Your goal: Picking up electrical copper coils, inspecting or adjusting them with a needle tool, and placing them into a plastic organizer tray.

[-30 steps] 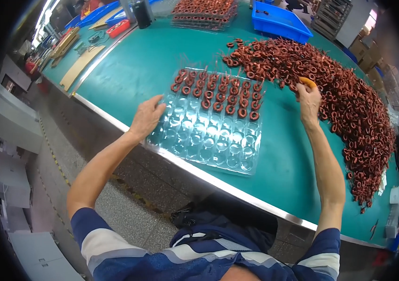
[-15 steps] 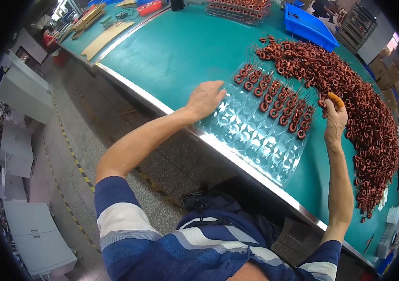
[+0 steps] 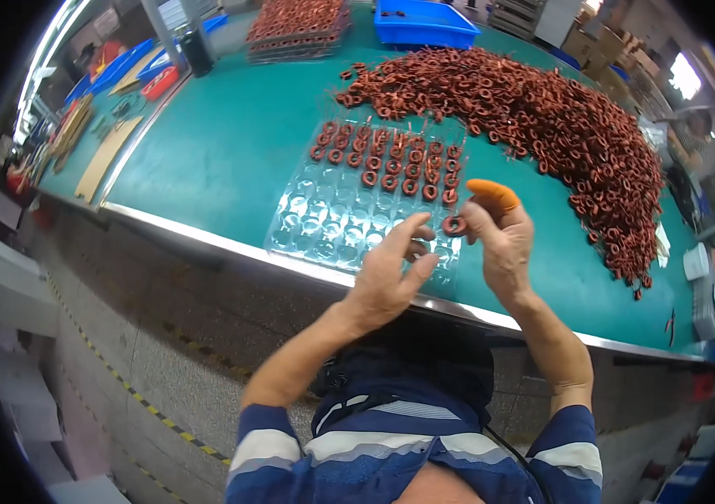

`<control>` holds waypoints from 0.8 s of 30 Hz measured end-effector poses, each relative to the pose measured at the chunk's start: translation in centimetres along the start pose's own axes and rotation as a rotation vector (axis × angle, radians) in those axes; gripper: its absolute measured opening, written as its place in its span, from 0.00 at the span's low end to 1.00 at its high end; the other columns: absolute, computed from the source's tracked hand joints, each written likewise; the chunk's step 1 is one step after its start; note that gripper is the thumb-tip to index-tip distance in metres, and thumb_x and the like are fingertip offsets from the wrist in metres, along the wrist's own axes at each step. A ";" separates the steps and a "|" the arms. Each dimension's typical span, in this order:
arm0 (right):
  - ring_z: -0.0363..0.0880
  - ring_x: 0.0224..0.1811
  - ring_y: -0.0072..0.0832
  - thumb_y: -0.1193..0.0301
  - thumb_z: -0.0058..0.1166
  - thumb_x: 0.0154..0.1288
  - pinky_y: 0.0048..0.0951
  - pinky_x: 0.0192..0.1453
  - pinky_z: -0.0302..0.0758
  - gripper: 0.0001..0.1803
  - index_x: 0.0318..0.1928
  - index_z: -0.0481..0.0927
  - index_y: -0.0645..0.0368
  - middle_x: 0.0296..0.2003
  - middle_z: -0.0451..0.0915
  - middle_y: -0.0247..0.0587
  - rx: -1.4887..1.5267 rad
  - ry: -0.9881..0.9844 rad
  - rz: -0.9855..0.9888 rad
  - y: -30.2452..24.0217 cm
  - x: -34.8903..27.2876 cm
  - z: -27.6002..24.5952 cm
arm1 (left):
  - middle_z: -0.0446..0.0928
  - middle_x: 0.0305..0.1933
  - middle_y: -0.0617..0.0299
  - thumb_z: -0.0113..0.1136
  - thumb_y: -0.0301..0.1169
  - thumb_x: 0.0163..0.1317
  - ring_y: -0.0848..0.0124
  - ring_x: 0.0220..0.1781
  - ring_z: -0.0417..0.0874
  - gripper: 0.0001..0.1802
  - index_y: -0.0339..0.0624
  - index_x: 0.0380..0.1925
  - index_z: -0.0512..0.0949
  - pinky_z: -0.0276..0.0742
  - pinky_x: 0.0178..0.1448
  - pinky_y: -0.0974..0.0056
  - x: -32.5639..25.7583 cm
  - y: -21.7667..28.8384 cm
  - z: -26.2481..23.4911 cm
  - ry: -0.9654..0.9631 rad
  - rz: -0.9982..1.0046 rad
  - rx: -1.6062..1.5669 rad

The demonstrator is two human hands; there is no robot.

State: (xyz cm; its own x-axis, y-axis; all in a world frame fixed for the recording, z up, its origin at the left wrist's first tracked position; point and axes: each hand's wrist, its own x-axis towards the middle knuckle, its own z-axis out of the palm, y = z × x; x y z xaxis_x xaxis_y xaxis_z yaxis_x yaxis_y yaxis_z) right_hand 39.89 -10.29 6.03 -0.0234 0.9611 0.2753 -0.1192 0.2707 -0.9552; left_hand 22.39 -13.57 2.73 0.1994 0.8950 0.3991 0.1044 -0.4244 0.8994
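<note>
My right hand (image 3: 504,239), with an orange cover on one finger, pinches a copper-wire ring coil (image 3: 454,226) over the right side of a clear plastic tray (image 3: 305,220). Beside it, my left hand (image 3: 395,267) hovers above the tray's near part, fingers apart and holding nothing. Rows of seated ring coils (image 3: 391,165) fill the tray's far pockets, their thin wire ends sticking up. The nearer pockets under and left of my hands hold no coils.
A big curved heap of loose coils (image 3: 534,109) spreads over the green table (image 3: 206,160) at the far right. Behind stand a blue bin (image 3: 425,35) and a stack of filled trays (image 3: 299,34). Pliers (image 3: 670,328) lie near the right end.
My right hand has brought the coil from beside the heap to the tray's near right. My left hand has moved from the tray's left edge to over it. The view has turned right.
</note>
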 end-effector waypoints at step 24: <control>0.77 0.31 0.18 0.67 0.59 0.67 0.20 0.37 0.75 0.14 0.46 0.80 0.65 0.27 0.80 0.34 -0.169 -0.043 0.031 -0.5 -3.8 -2.2 | 0.75 0.41 0.57 0.55 0.29 0.69 0.73 0.39 0.77 0.17 0.36 0.54 0.66 0.75 0.45 0.66 -0.5 1.0 2.6 -0.223 -0.150 -0.314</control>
State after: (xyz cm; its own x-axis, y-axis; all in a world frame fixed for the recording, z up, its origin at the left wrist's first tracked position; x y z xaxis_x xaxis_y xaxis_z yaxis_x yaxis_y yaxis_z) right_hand 42.22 -13.95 5.23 -0.0677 0.9668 0.2464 0.0506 0.2500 -0.9669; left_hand 24.94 -14.75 2.95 0.4141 0.8773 0.2425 -0.1470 -0.1984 0.9690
